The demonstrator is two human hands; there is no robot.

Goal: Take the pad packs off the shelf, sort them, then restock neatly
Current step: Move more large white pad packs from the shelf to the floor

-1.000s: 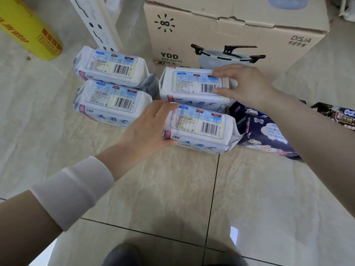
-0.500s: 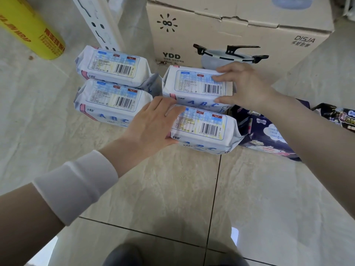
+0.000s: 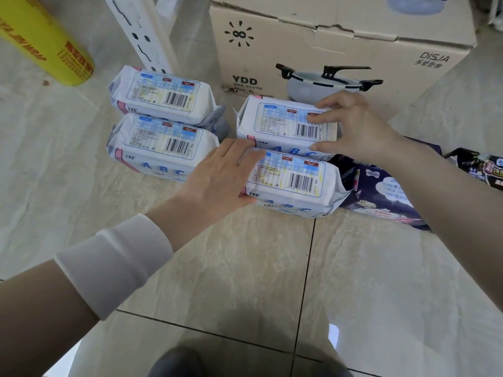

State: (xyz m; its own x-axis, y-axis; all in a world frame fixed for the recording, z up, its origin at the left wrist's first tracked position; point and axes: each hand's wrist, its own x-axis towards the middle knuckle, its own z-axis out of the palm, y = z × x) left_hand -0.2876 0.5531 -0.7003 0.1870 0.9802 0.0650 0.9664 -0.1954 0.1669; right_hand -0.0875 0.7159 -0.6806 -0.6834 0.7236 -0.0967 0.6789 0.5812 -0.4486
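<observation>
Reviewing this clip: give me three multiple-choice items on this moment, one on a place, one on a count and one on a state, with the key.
1. Where does the dark purple pack lie?
A. right of the near right white pack
B. on top of the cardboard box
C. beside the yellow roll

2. How many white ABC packs are on the floor?
A. two
B. four
C. six

3. What is the left hand doing?
A. hanging free
B. gripping the near right white pack's left end
C. holding the yellow roll

Key: 1 A, it pokes out past that pack's right end. 2 B, two pairs lie side by side. 3 B, its fingers lie over the top and its thumb is on the front.
</observation>
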